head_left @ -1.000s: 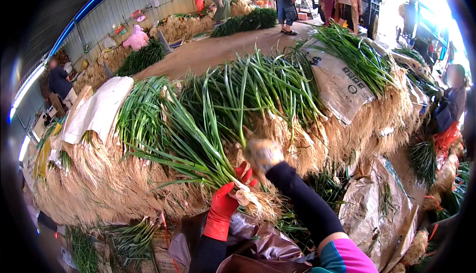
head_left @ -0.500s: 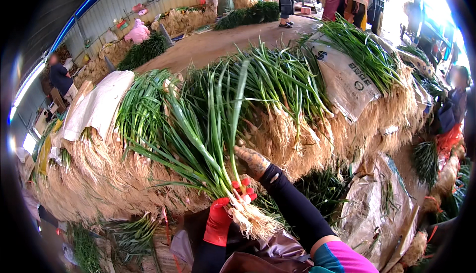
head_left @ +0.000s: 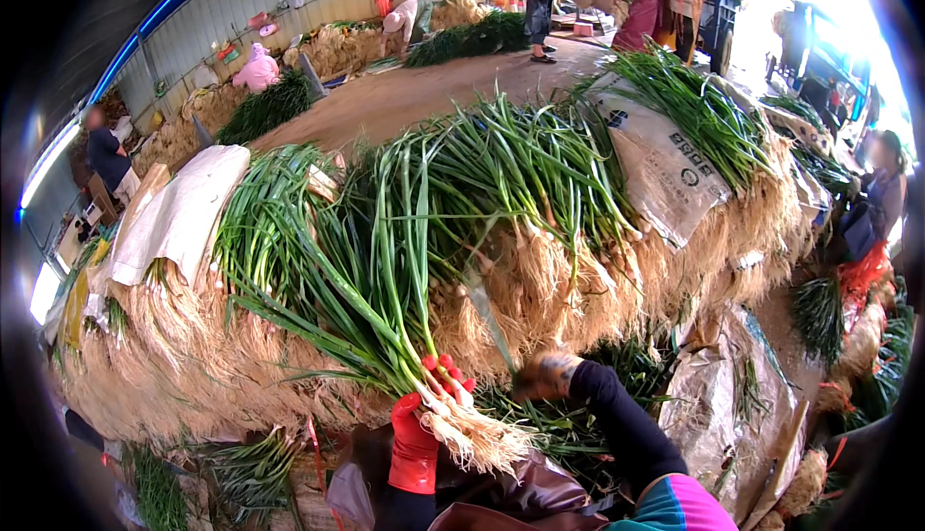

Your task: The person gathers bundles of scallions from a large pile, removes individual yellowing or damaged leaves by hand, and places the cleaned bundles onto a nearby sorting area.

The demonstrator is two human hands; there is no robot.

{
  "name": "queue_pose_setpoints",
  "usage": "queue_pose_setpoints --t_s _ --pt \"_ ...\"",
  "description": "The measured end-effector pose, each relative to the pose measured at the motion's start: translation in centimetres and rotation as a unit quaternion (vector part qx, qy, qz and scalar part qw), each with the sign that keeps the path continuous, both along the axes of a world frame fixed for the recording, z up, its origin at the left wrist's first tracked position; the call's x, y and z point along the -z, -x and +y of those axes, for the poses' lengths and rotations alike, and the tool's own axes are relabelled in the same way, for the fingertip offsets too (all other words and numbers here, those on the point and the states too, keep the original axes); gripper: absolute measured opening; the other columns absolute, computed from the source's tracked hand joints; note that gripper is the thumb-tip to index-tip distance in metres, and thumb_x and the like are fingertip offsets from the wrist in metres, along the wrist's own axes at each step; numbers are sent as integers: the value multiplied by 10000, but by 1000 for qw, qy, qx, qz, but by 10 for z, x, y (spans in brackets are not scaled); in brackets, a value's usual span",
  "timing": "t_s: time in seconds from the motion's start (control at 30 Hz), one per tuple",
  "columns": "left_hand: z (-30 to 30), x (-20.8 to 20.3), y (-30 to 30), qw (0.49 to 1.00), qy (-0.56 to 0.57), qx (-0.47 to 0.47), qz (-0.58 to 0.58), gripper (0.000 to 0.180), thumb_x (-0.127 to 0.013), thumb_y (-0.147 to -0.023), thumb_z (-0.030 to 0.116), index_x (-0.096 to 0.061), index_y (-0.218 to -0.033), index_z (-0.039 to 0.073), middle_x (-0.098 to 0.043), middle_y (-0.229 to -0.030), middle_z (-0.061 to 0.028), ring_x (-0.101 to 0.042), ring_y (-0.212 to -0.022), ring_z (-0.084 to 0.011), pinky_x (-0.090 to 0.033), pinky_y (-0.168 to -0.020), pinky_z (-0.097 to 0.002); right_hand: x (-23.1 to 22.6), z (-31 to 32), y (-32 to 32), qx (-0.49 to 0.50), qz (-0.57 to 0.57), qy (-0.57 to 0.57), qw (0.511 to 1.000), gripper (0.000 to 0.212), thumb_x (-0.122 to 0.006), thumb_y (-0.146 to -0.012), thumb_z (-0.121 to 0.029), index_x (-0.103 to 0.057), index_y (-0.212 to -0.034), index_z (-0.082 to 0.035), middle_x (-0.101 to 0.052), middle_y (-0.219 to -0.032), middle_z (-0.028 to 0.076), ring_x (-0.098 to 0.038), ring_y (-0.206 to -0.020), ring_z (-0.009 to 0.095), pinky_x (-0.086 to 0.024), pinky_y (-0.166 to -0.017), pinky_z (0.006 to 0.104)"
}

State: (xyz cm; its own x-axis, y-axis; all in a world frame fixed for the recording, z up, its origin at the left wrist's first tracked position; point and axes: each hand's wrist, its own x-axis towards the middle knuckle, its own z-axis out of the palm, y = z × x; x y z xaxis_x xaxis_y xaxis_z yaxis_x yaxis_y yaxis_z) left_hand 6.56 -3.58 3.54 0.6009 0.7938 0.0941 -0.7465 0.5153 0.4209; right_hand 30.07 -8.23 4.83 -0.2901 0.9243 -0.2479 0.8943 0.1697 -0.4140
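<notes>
My left hand (head_left: 420,444), in a red glove, is closed round a bunch of green onions (head_left: 427,362) just above their pale, stringy roots (head_left: 479,438). The long green leaves fan up and left, over the heaped onions behind. To the right of the bunch is my right hand (head_left: 549,377), in a patterned glove with a black sleeve. Motion smears its fingers, so its grip does not show. A pale, blurred loose leaf (head_left: 493,324) slants down to those fingers, apart from the bunch.
A long bank of green onions (head_left: 520,160) lies in front of me, roots hanging toward me. A white sack (head_left: 178,213) covers its left part, a printed sack (head_left: 665,160) its right. Loose leaves (head_left: 617,362) lie below. Several people stand or bend farther off.
My right hand has moved down and right, away from the bunch. A leaf that stood up among the others has come down with it. The left hand keeps its hold.
</notes>
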Motion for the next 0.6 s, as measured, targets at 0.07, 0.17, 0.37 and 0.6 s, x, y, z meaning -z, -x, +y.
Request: queue_pose_setpoints --t_s 0.07,0.17,0.37,0.6 --pt "1 -8 -7 999 -6 34 -13 658 -597 -720 286 -372 -1314 112 -517 -1155 -80 -515 -1006 -242 -386 -923 -438 -12 6 -7 -12 -72 47 996 318 -539 -852 -414 -599 -1119 -251 -651 -958 67 -635 -805 238 -527 -717 364" --pt "2 -13 -22 999 -14 39 -1 734 -602 -701 286 -324 -1344 68 -527 -1030 -49 -518 -919 -197 -425 -834 -386 -45 47 -20 265 -63 -333 903 321 -478 -884 -394 -595 -912 -97 -566 -653 62 -537 -510 183 -439 -432 309" --pt "10 -8 -30 994 -36 96 -25 677 -542 -768 227 -284 -1372 66 -339 -1372 -142 -304 -1281 -298 -189 -1075 -502 -64 91 -10 363 -214 -273 865 119 -500 -829 -217 -596 -791 -158 -607 -696 29 -606 -602 170 -467 -492 320" --pt "16 -4 -24 987 -30 155 -21 610 -547 -785 173 -339 -1340 30 -261 -1422 -181 -297 -1284 -333 -279 -1034 -479 -25 -10 24 57 230 -71 969 284 -478 -893 -175 -561 -1134 -49 -594 -1052 160 -615 -905 216 -511 -724 320"
